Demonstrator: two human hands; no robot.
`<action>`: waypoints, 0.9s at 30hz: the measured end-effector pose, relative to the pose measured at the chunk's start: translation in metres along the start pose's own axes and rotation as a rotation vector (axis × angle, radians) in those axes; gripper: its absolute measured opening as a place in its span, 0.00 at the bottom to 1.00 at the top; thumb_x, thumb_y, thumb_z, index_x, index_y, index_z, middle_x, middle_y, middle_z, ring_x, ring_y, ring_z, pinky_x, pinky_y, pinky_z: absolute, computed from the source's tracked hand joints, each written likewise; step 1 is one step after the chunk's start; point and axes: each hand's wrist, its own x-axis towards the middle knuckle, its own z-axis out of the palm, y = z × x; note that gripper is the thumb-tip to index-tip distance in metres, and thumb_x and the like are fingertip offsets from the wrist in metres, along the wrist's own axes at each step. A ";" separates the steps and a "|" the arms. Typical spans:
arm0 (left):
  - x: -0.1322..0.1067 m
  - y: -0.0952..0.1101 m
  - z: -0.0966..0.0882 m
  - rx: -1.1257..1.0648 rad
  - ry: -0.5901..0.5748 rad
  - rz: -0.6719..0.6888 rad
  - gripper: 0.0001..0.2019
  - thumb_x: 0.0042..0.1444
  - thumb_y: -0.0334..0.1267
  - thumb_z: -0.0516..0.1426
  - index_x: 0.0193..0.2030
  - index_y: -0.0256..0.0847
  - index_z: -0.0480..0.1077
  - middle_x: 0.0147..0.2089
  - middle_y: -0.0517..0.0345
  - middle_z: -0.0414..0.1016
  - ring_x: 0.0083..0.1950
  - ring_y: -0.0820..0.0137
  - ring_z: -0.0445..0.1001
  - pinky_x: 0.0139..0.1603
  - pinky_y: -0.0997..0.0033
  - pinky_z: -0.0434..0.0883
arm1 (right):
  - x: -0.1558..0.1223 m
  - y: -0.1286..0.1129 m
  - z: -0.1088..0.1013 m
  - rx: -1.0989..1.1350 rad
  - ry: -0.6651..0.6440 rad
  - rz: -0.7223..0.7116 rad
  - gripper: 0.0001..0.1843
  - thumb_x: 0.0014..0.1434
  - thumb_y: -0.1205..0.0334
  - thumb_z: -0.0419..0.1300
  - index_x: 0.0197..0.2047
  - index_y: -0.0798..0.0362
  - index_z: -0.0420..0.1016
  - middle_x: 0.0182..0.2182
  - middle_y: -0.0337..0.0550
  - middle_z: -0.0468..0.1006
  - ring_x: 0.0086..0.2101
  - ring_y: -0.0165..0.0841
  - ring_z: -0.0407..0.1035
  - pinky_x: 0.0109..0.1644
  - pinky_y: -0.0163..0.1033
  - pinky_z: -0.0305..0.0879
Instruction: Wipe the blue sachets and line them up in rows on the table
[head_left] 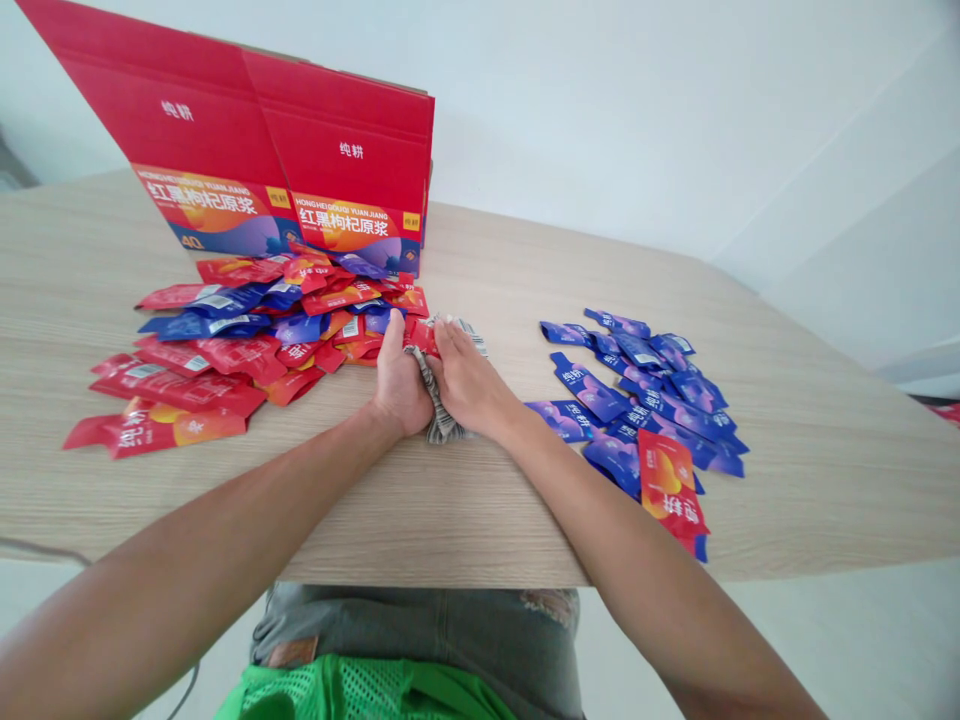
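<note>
L hand (403, 382) & R hand (471, 378) hold red pouch (422, 337) w/ striped cloth (445, 427) over table (450, 520); red/blue pile (225, 355) L, mostly blue pile (667, 390) R, red carton (195, 125) far L.

On the table (465, 530) we see a sachet heap (240, 357) left of centre, before a carton (337, 130) at upper left; another heap (654, 400) lies right of centre. Between them, our left hand (405, 385) and right hand (466, 378) hold a cloth (444, 426) and sachet (422, 337).

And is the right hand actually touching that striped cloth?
Touching. The head view shows the right hand lying directly against the striped cloth, with folds emerging around its palm.
</note>
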 end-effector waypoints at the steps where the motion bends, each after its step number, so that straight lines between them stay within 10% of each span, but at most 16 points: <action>1: 0.000 0.000 0.000 0.003 0.005 0.005 0.34 0.75 0.61 0.40 0.64 0.43 0.77 0.54 0.48 0.86 0.68 0.51 0.78 0.69 0.50 0.74 | 0.000 0.001 0.003 0.010 -0.004 0.004 0.38 0.78 0.52 0.45 0.79 0.72 0.53 0.78 0.70 0.55 0.79 0.50 0.45 0.82 0.58 0.44; 5: 0.000 0.001 0.001 0.006 0.016 0.035 0.34 0.74 0.61 0.41 0.62 0.41 0.78 0.53 0.46 0.86 0.67 0.52 0.79 0.70 0.52 0.73 | -0.001 0.001 0.005 0.051 0.037 -0.029 0.38 0.79 0.48 0.44 0.80 0.65 0.53 0.78 0.65 0.55 0.79 0.49 0.44 0.82 0.61 0.45; 14: 0.002 0.002 -0.008 0.044 -0.022 -0.014 0.32 0.72 0.64 0.45 0.58 0.45 0.80 0.53 0.51 0.87 0.64 0.50 0.81 0.68 0.50 0.75 | -0.008 -0.014 -0.018 0.006 0.134 -0.036 0.24 0.78 0.56 0.48 0.70 0.49 0.73 0.56 0.53 0.85 0.52 0.48 0.82 0.57 0.51 0.76; 21: -0.005 -0.003 0.005 -0.008 -0.086 -0.116 0.36 0.72 0.66 0.42 0.62 0.42 0.79 0.55 0.48 0.87 0.66 0.48 0.79 0.69 0.44 0.74 | 0.001 0.010 -0.022 0.280 0.596 0.146 0.21 0.79 0.52 0.45 0.57 0.50 0.76 0.46 0.50 0.86 0.45 0.42 0.81 0.53 0.45 0.74; 27: -0.004 -0.007 0.001 -0.028 -0.075 -0.148 0.35 0.73 0.64 0.43 0.65 0.42 0.77 0.57 0.46 0.86 0.64 0.49 0.81 0.69 0.47 0.74 | 0.005 0.023 0.003 0.110 0.456 0.123 0.21 0.72 0.61 0.52 0.62 0.57 0.77 0.60 0.62 0.80 0.61 0.48 0.74 0.70 0.56 0.67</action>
